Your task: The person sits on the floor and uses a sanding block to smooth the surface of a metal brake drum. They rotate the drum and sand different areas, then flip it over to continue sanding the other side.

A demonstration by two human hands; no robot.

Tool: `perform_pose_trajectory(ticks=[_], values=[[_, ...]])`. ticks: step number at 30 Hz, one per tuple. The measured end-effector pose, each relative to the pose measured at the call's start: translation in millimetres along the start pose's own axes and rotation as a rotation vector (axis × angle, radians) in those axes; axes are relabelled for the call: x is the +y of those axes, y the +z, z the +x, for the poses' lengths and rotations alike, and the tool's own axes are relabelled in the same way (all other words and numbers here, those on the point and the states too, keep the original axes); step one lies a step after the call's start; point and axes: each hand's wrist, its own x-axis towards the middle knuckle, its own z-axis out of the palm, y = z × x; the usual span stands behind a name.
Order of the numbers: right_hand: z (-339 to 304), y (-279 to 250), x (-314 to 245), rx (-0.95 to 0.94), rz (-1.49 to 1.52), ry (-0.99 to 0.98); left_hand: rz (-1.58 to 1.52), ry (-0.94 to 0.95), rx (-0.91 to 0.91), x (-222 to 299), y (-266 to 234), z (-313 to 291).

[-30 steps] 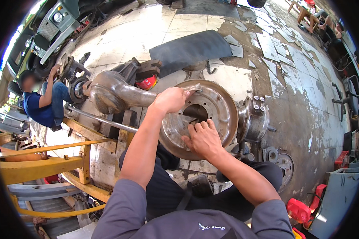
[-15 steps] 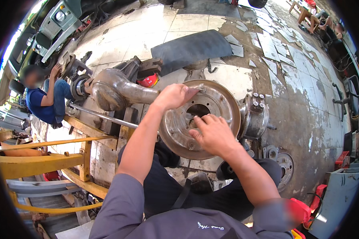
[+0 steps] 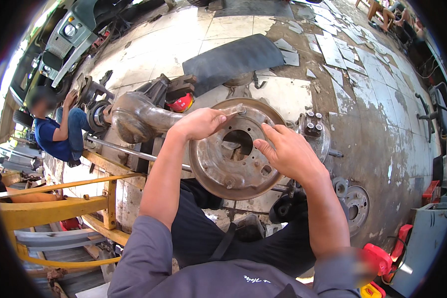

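Observation:
A rusty round brake backing plate (image 3: pixel 256 176) with a large central hole and several small bolt holes stands before me, tilted towards me. My left hand (image 3: pixel 198 124) is closed at its upper left rim, the fingers partly hidden and the fingertips near a bolt (image 3: pixel 241 109) at the top. My right hand (image 3: pixel 293 151) is over the plate's right side, fingers stretched out and thumb pointing at the central hole. Whether its fingertips press on the metal I cannot tell. A large axle housing (image 3: pixel 141 114) lies just left of the plate.
A metal hub with studs (image 3: pixel 317 134) is right of the plate. On the floor lie a drilled metal disc (image 3: pixel 356 203) and a dark mat (image 3: pixel 233 62). A yellow frame (image 3: pixel 54 211) stands at the left, where another person (image 3: pixel 52 131) crouches. A red-yellow can (image 3: pixel 181 103) sits behind the axle.
The plate has shifted slightly left, along with my left hand. My right hand has moved from the central hole to the plate's right side, uncovering the hole.

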Motion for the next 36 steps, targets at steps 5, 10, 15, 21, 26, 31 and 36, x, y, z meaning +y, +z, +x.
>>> perform_pose_trajectory(ticks=[5,10,15,21,26,31,36], values=[[-1,1,6,0.038,-0.002,-0.008,0.076,-0.031,0.037,17,11,-1],[1,-6,-1,-0.028,-0.011,0.02,0.268,0.077,0.097,33,63,-18],[0,-4,5,0.028,-0.016,0.009,0.092,-0.028,0.216,39,37,-22],[3,-7,3,0.016,0.0,0.04,-0.018,-0.013,0.764,-19,8,-1],[4,-5,-1,0.032,0.001,0.007,0.233,-0.033,0.356,-24,63,34],[1,-9,0,-0.022,0.031,0.056,0.283,-0.022,0.22,-7,81,33],[3,0,3,0.008,0.031,-0.004,0.447,-0.026,0.28,-2,88,37]])
